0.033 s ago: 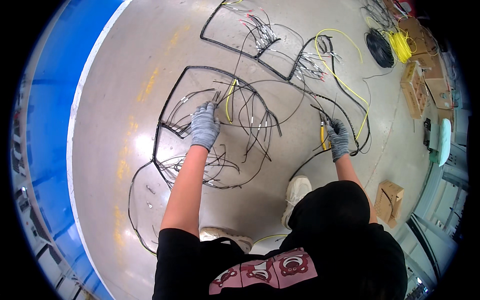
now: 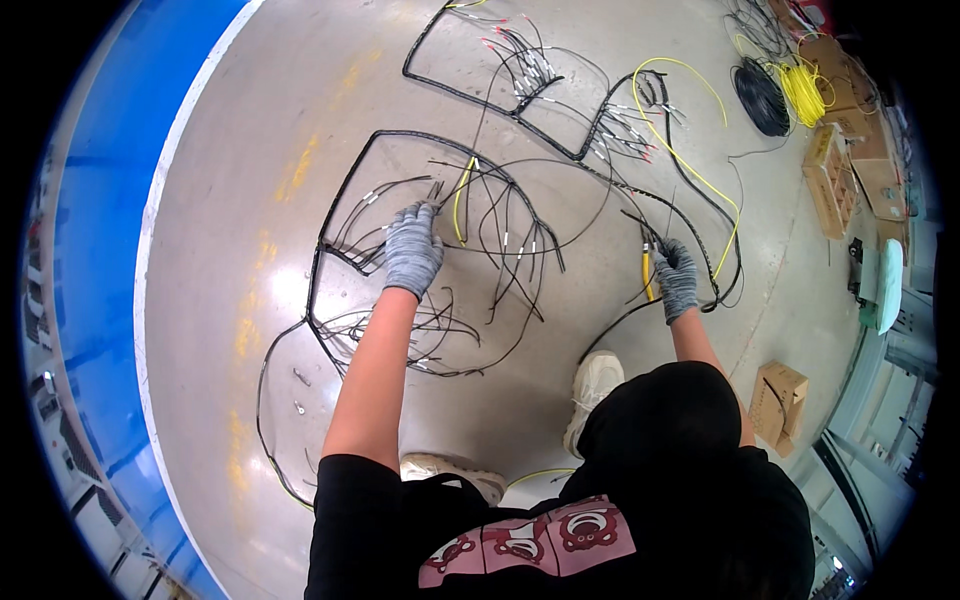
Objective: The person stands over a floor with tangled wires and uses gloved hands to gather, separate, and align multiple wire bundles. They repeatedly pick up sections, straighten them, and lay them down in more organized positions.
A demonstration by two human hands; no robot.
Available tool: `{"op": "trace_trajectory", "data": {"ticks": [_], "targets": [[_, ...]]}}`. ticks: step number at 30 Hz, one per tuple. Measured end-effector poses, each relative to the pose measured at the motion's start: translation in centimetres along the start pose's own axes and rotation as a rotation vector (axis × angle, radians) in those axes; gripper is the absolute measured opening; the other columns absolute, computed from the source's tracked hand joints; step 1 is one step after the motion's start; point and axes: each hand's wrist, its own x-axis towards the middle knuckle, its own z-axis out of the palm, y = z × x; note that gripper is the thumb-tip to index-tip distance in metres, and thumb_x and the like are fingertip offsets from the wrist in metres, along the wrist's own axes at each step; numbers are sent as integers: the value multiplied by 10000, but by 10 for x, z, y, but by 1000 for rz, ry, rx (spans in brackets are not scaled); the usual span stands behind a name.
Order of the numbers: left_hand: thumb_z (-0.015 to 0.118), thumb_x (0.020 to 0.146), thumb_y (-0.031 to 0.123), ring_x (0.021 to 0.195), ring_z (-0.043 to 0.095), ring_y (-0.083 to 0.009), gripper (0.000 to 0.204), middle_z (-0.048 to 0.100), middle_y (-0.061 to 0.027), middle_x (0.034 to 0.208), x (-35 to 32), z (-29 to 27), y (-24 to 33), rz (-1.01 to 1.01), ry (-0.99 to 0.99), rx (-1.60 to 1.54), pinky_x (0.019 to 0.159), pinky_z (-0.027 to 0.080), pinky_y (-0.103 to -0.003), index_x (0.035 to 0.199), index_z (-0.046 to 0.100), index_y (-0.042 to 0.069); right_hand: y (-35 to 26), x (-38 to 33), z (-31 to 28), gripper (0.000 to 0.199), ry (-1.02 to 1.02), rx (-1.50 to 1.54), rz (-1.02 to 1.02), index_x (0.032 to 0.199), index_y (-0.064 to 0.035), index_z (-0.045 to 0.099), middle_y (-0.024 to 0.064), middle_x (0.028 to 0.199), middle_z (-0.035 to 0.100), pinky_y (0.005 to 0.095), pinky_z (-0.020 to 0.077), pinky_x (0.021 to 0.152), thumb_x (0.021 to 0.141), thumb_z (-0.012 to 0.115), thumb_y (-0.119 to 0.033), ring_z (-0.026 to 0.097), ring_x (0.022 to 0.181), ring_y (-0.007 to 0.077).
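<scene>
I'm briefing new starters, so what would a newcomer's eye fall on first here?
Probably the black wire harness sprawled on the grey floor, left of centre, with the gloved left hand among its loose wires. Next, the bright yellow coil at upper right, beside a black coil. Then the yellow-handled tool at the gloved right hand.

Mottled grey gloves (image 2: 413, 250), yellow-handled tool (image 2: 647, 270), black cable harness (image 2: 313, 280), black shirt (image 2: 350, 530) with pink panels (image 2: 618, 535)
</scene>
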Motion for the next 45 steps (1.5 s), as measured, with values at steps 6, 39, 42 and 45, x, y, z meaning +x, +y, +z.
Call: {"op": "trace_trajectory", "data": {"ticks": [6,39,42,45], "targets": [[591,647,96,978,499,-310,420,535,-131,1067,9,-11,25,10,-142,-41,855,395,-407,1056,506,58,8,-10,22,83,-88,-140,23,885,-32,610,-18,775,591,208,432,650,810,610,-67,511,684,73],[521,782,-73,973,503,-155,407,520,-107,1104,-265,-33,-197,-949,127,-1050,855,417,-244,1176,452,2,-210,-50,96,213,-896,-88,137,986,-51,533,1,682,524,195,397,480,896,504,-242,482,527,71],[528,810,-29,906,522,-137,380,536,-77,1045,-267,-20,-203,-983,142,-1121,817,434,-244,1180,458,17,-209,-62,108,250,-1126,-216,235,1056,-51,542,-21,689,522,184,389,499,895,506,-238,480,562,55],[530,861,81,690,535,-85,297,568,-12,885,-262,-10,-206,-1061,93,-1266,621,483,-251,1156,494,74,-213,-78,117,274,-1246,-282,297,1075,-61,560,-28,685,505,187,377,502,877,533,-249,458,568,49]]}}
